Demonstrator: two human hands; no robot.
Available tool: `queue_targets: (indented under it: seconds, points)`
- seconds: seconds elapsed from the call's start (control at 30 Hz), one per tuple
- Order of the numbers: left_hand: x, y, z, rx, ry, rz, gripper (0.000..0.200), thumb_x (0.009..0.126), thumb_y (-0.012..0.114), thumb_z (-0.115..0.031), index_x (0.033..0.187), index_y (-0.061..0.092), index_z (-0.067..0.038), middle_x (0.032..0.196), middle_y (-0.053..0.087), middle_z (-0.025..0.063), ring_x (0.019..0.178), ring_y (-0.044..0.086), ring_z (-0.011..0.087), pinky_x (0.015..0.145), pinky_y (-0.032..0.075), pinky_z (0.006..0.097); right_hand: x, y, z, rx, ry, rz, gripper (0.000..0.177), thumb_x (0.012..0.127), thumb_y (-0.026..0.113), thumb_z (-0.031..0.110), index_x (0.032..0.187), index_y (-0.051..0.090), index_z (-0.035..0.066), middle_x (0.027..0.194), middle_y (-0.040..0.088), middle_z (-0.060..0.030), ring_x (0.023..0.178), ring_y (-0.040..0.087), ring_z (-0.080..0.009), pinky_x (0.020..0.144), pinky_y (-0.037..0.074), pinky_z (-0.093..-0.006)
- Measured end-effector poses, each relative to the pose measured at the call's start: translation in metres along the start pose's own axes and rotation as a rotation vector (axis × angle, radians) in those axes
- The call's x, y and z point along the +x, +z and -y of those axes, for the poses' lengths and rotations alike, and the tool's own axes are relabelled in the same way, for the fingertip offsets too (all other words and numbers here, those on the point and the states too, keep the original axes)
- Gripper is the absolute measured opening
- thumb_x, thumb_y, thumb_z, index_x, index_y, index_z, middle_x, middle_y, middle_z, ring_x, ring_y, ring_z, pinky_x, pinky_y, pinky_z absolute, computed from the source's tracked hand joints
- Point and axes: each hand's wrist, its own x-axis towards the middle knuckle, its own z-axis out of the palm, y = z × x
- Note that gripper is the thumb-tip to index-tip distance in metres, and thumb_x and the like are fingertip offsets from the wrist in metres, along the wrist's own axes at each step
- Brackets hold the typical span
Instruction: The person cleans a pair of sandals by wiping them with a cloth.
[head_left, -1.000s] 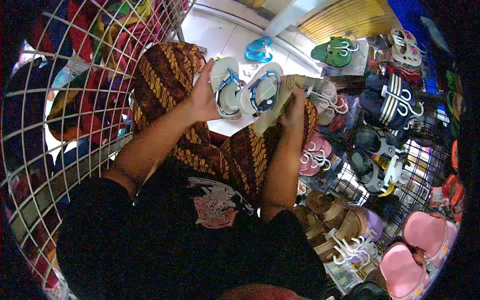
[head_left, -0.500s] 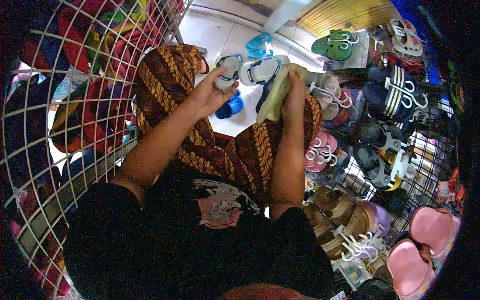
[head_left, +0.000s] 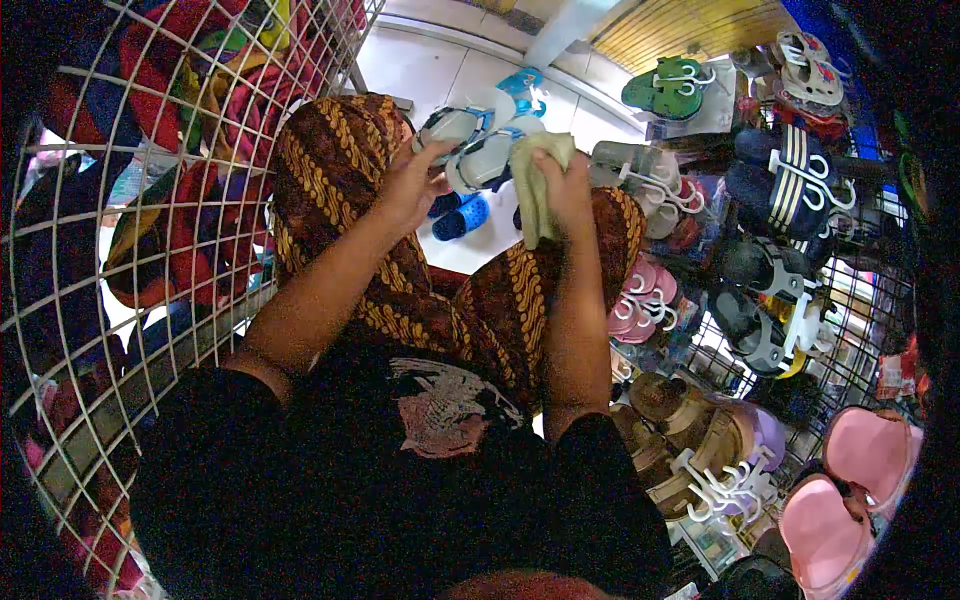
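Note:
My left hand [head_left: 408,185] is closed on a pair of grey-white sandals [head_left: 484,160] with blue-edged straps, held above the tiled floor between my knees. A pale yellow-green cloth [head_left: 538,185] hangs from my right hand [head_left: 566,195], whose fingers are wrapped round its upper part. The cloth's left edge lies against the right end of the sandals. Below the sandals, blue clogs [head_left: 461,218] rest on the floor, and light-blue sandals [head_left: 522,90] lie beyond them, partly covered.
A wire grid [head_left: 180,230] with colourful items behind it stands on the left. On the right, a black rack [head_left: 845,370] carries green sandals [head_left: 668,88], striped navy slides [head_left: 795,180] and other footwear. Pink clogs [head_left: 822,530] and brown sandals [head_left: 665,420] are nearer.
The grey-white sandals have shifted left and tilted, now close together. My right hand has moved slightly left and down with the cloth, which is more bunched.

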Motion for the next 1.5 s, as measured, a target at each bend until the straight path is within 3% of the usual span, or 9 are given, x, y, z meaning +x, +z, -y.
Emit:
queue_targets:
  seconds: [0.33,0.6,0.73,0.8,0.97,1.1,1.23,1.4,1.5]
  points:
    - [-0.013,0.012,-0.017,-0.049,-0.093,0.178,0.057,0.081,0.068,0.001,0.127,0.036,-0.011,0.121,0.053,0.0115,0.104,0.061,0.0298,0.080,0.057,0.0578,0.000,0.023,-0.014,0.125,-0.090,0.026,0.024,0.090,0.065,0.019,0.104,0.064,-0.001,0.090,0.067,-0.0051,0.077,0.061,-0.0108,0.070,0.050,-0.0280]
    - [0.000,-0.003,0.002,0.323,0.163,-0.086,0.073,0.075,0.064,0.011,0.132,0.024,-0.011,0.123,0.047,0.0149,0.105,0.059,0.0300,0.077,0.060,0.0500,0.012,0.011,-0.024,0.134,-0.001,-0.278,0.033,0.085,0.070,0.026,0.105,0.064,0.000,0.094,0.068,-0.0084,0.083,0.063,-0.0150,0.074,0.051,-0.0309]
    - [-0.002,0.004,-0.002,0.460,0.298,-0.118,0.072,0.074,0.067,0.008,0.131,0.028,-0.008,0.121,0.051,0.0147,0.104,0.059,0.0295,0.073,0.060,0.0459,0.002,0.006,-0.009,-0.181,-0.074,0.012,0.038,0.085,0.069,0.025,0.111,0.061,-0.001,0.095,0.068,-0.0111,0.084,0.064,-0.0186,0.076,0.051,-0.0340]
    - [0.012,-0.012,0.007,0.499,0.428,-0.086,0.072,0.073,0.068,0.007,0.132,0.029,-0.007,0.119,0.052,0.0143,0.103,0.059,0.0293,0.070,0.061,0.0452,0.009,0.017,-0.016,-0.162,-0.059,-0.063,0.041,0.084,0.069,0.025,0.115,0.059,-0.001,0.097,0.068,-0.0127,0.086,0.064,-0.0205,0.077,0.051,-0.0348]
    - [0.013,-0.017,0.010,0.390,0.359,-0.119,0.077,0.073,0.067,0.008,0.135,0.026,-0.008,0.122,0.051,0.0137,0.105,0.058,0.0264,0.072,0.059,0.0378,0.003,0.032,0.001,-0.325,0.029,-0.072,0.047,0.079,0.070,0.027,0.117,0.055,0.003,0.104,0.065,-0.0223,0.099,0.064,-0.0388,0.087,0.049,-0.0451]
    - [0.011,-0.013,0.005,0.274,0.268,-0.144,0.075,0.074,0.065,0.009,0.136,0.026,-0.008,0.125,0.049,0.0123,0.110,0.056,0.0243,0.081,0.056,0.0328,0.008,0.030,-0.001,-0.209,0.031,-0.176,0.048,0.076,0.072,0.030,0.114,0.056,0.005,0.100,0.066,-0.0220,0.096,0.064,-0.0397,0.084,0.050,-0.0459]
    - [0.014,-0.019,0.010,0.182,0.319,-0.116,0.069,0.075,0.055,0.015,0.137,0.034,-0.006,0.128,0.051,0.0133,0.116,0.053,0.0289,0.096,0.050,0.0397,0.004,0.032,0.001,-0.391,-0.043,0.045,0.046,0.077,0.071,0.032,0.110,0.056,0.004,0.101,0.066,-0.0229,0.094,0.065,-0.0397,0.082,0.051,-0.0461]
    - [0.012,-0.015,0.007,0.276,0.337,-0.167,0.068,0.076,0.057,0.015,0.135,0.030,-0.007,0.128,0.048,0.0127,0.114,0.053,0.0257,0.097,0.048,0.0377,0.013,0.035,0.007,-0.376,0.079,0.069,0.048,0.079,0.068,0.027,0.120,0.056,0.006,0.100,0.067,-0.0176,0.093,0.066,-0.0292,0.081,0.050,-0.0372]
    - [0.014,-0.013,0.010,0.260,0.318,-0.175,0.066,0.076,0.059,0.014,0.132,0.030,-0.006,0.126,0.049,0.0131,0.112,0.054,0.0242,0.096,0.048,0.0368,0.024,0.037,-0.017,-0.328,-0.115,0.190,0.051,0.079,0.071,0.033,0.117,0.054,0.004,0.100,0.067,-0.0192,0.089,0.066,-0.0375,0.081,0.051,-0.0435]
